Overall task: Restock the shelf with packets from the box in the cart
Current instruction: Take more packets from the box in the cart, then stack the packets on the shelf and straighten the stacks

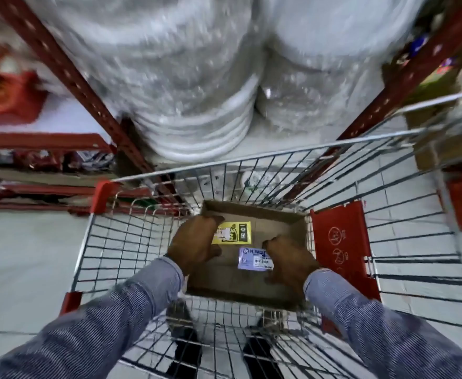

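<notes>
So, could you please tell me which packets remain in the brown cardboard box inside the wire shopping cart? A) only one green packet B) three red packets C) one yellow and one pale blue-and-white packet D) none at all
C: a yellow packet lies by the left hand and a pale blue-and-white packet by the right hand, on the floor of the brown cardboard box.

Long sleeves (pixel 131 305), blue-grey w/ thin stripes, buttoned cuffs maybe, bare hands

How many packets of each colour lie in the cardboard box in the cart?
Yellow packet: 1
Blue-and-white packet: 1
Total: 2, both lying in the cardboard box, partly covered by the left hand and right hand.
</notes>
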A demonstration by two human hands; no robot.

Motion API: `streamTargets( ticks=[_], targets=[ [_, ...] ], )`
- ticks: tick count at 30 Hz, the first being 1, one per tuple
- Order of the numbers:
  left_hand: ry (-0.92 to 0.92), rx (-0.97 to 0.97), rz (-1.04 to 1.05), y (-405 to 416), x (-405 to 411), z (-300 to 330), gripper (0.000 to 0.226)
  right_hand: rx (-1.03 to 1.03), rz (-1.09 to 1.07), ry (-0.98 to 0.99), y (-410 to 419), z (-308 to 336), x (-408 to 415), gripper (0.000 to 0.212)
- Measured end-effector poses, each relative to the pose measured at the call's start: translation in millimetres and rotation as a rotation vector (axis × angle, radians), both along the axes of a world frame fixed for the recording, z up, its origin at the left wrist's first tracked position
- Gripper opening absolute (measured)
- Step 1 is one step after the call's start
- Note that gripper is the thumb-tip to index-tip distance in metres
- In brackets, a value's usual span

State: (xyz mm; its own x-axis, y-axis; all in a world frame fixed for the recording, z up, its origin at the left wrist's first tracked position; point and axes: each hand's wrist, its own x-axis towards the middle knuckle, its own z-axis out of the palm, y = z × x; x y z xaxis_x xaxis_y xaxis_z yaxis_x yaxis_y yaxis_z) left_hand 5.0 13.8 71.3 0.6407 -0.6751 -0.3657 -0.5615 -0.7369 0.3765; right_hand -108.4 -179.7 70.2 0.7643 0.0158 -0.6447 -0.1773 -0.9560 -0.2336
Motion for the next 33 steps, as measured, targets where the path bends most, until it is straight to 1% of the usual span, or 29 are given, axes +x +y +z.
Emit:
streamTargets(
  ticks=[2, 6, 10, 14, 17, 19, 21, 24, 26, 30, 33],
  targets=[
    [-0.056, -0.088, 0.011, 5.3, 8.2, 43.4, 0.064, -0.033, 0.022, -0.063, -4.1, 48.8, 9.6, 0.054],
    [-0.214, -0.173, 0.072, 15.6, 23.8, 135.9, 0.053, -0.131, 0.058, -0.229, -10.4, 141.2, 25.2, 0.049],
    [-0.361, -0.255, 0.105, 30.6, 32.3, 247.6, 0.057, -0.174, 0.055, -0.458, -14.1, 234.6, 33.7, 0.052],
    [-0.517, -0.304, 0.171, 48.0, 37.3, 348.3, 0.068, -0.234, 0.064, -0.633, -15.5, 328.4, 39.8, 0.043],
    [-0.606, -0.367, 0.195, 58.0, 40.5, 409.5, 0.067, -0.278, 0.097, -0.765, -13.3, 393.6, 40.5, 0.043],
    [-0.68, -0.423, 0.194, 63.9, 41.9, 447.6, 0.067, -0.32, 0.115, -0.845, -12.1, 433.9, 39.9, 0.046],
    [-0.744, -0.45, 0.183, 67.1, 42.9, 479.5, 0.066, -0.352, 0.124, -0.905, -11.2, 468.8, 40.5, 0.048],
    [-0.845, -0.498, 0.183, 67.9, 43.7, 525.0, 0.07, -0.372, 0.124, -1.016, -14.3, 518.2, 41.3, 0.04],
    [-0.892, -0.529, 0.176, 65.3, 48.5, 545.2, 0.071, -0.381, 0.11, -1.08, -18.5, 543.0, 43.1, 0.041],
    [-0.926, -0.587, 0.175, 53.2, 65.2, 573.3, 0.071, -0.411, 0.091, -1.215, -30.8, 583.8, 52.9, 0.04],
    [-0.954, -0.628, 0.151, 40.0, 78.3, 589.8, 0.069, -0.428, 0.039, -1.302, -42.6, 606.8, 66.3, 0.035]
  ],
)
